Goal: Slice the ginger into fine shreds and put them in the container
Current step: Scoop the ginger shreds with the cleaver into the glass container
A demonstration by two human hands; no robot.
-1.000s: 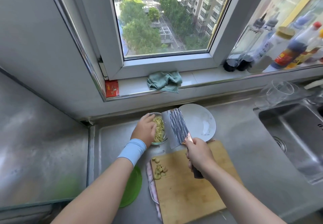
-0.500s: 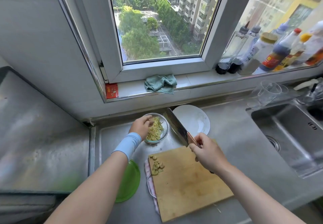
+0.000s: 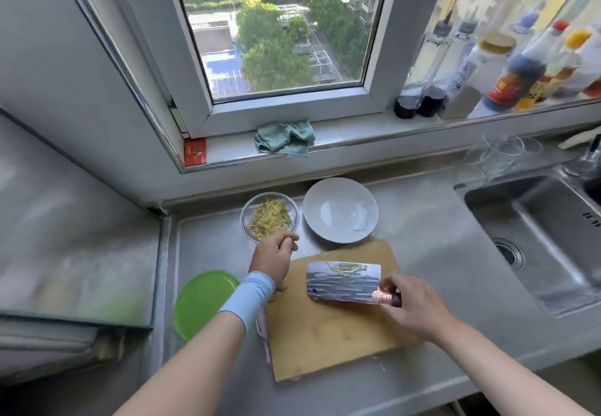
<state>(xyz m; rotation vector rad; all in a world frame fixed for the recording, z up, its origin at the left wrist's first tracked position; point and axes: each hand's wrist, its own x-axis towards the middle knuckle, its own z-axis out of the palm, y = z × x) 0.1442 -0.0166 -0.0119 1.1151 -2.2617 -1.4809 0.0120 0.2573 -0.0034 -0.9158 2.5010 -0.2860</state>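
Fingers of right hand (image 3: pixel 413 308) grip cleaver (image 3: pixel 343 285) | left hand (image 3: pixel 273 256) curled, hold unclear | bottle labels (image 3: pixel 502 89) unreadable

The ginger shreds (image 3: pixel 269 219) are pale yellow, the plate (image 3: pixel 341 188) white, the lid (image 3: pixel 201 302) green, the board (image 3: pixel 325 337) tan, the cleaver (image 3: pixel 343 285) silver with dark streaks, the wristband (image 3: pixel 248 295) light blue.

A teal cloth (image 3: pixel 285 137) is lying crumpled at twelve o'clock, bottles (image 3: pixel 517 74) are standing at two, a sink (image 3: pixel 536 220) is sitting at three, a green disc (image 3: pixel 201 302) at eight.
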